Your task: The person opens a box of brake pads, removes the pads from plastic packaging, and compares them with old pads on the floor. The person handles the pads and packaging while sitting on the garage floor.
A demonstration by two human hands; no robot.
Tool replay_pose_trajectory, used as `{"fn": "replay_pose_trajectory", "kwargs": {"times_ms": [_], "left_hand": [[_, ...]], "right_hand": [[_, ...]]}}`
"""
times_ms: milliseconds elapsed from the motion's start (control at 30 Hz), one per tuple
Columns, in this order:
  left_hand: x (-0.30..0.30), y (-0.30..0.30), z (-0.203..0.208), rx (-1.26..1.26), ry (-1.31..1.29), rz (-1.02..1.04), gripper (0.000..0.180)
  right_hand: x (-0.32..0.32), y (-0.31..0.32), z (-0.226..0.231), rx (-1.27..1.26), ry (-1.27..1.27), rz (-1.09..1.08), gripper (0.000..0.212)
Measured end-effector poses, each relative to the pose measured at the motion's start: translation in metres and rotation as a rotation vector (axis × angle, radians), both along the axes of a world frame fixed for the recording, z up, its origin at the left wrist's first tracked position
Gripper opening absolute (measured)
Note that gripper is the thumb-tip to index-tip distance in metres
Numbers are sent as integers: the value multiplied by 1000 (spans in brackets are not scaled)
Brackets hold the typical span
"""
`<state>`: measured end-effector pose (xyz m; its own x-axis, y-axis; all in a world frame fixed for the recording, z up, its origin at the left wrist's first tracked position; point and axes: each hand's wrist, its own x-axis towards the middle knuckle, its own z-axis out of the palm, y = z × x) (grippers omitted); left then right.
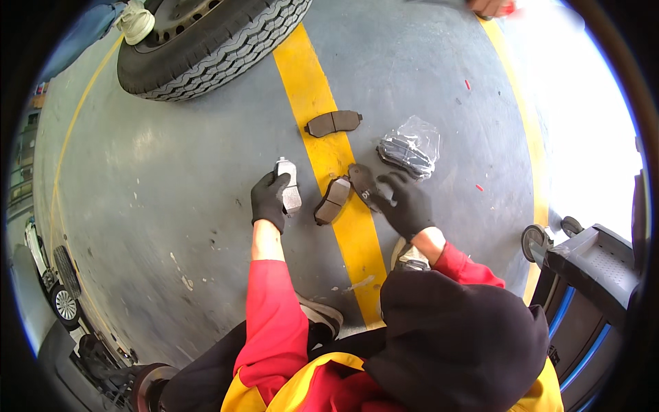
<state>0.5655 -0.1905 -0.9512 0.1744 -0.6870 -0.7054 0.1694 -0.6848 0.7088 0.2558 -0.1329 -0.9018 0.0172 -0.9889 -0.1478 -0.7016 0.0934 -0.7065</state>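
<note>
My left hand [268, 200], in a black glove, is closed on a worn, light grey brake pad [290, 187] and holds it upright-looking, its long side pointing away from me. My right hand [410, 204], gloved too, has its thumb and fingers bent but apart. It hovers at the edge of a dark brake pad [362, 180] with pale marks; whether the thumb touches it I cannot tell. Beside that lies another brown-grey brake pad [332, 200] on the yellow stripe. Farther off, a third pad [333, 123] lies crosswise. Clear plastic wrap [409, 147] encloses dark pads on the right.
A large tyre on a rim [226, 51] lies at the far left, with a person's shoe [134, 22] against it. The yellow floor stripe [357, 261] runs between my feet. A wheeled cart [594, 261] stands at the right. Small red bits [479, 187] dot the floor.
</note>
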Motion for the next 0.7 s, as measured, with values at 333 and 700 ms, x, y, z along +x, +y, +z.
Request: {"fn": "replay_pose_trajectory", "kwargs": {"times_ms": [333,700], "left_hand": [[-31,-4,6,-562,-1255,-206,37],[-203,27,-2,-74,64,-213,52]], "right_hand": [[-68,-60,-17,-93,298,-140,80],[-91,-81,-17,156,-631,-15,20]]}}
